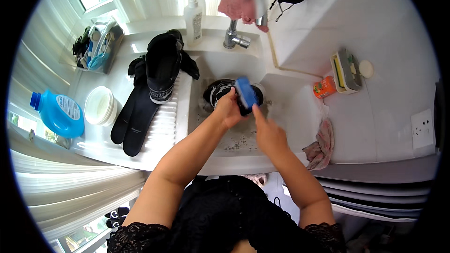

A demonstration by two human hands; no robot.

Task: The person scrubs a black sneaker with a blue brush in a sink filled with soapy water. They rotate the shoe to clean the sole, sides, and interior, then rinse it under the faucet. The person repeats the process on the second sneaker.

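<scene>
Down in the white sink basin (286, 112) lies a black shoe (216, 90) with white markings, partly hidden by my hands. My left hand (228, 109) is closed on the shoe and steadies it. Against the shoe rests a blue scrub brush (245, 93), its handle end gripped in my right hand (270, 133), whose fingers are slightly blurred. Dirty suds spot the basin floor below the shoe. On the ribbed washboard to the left stands another black shoe (162, 72), beside two black insoles (139, 124).
A white pump bottle (193, 21) and the faucet (233, 37), draped with a pink cloth (238, 1), stand behind the basin. At left are a blue detergent jug (60, 115), a white tub (99, 106) and a clear bin (101, 47). An orange bottle (324, 87) and a rag (322, 145) sit right.
</scene>
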